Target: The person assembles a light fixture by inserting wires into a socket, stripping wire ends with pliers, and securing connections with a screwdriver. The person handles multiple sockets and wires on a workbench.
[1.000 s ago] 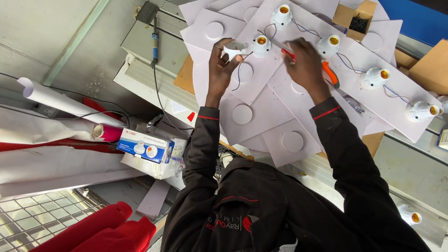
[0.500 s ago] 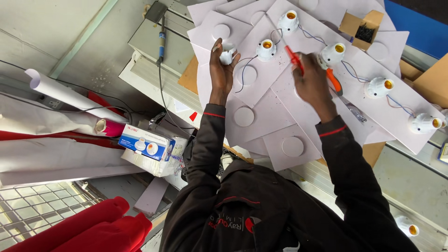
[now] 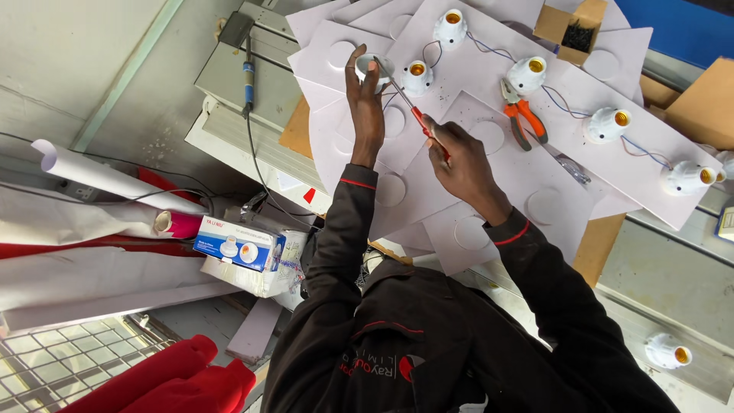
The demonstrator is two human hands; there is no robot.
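Observation:
My left hand (image 3: 365, 103) grips a white lamp holder (image 3: 372, 67) against a white board (image 3: 489, 46). My right hand (image 3: 459, 157) holds a red-handled screwdriver (image 3: 413, 111) whose metal tip reaches the holder in my left hand. Several more white lamp holders with brass centres, one (image 3: 417, 76) just right of my left hand, sit in a row on the board, linked by thin blue wires. Orange-handled pliers (image 3: 524, 115) lie on the board to the right of my right hand.
A small cardboard box of dark screws (image 3: 573, 30) sits at the top. A blue-handled soldering iron (image 3: 248, 76) lies at left. A blue and white carton (image 3: 237, 245), rolled paper (image 3: 99, 176), red cloth (image 3: 168, 378) and a wire grid (image 3: 53, 367) are lower left. A loose lamp holder (image 3: 665, 353) lies lower right.
My right hand has moved left, away from the pliers, and brought the screwdriver tip to the lamp holder in my left hand. The left hand has stayed on the holder.

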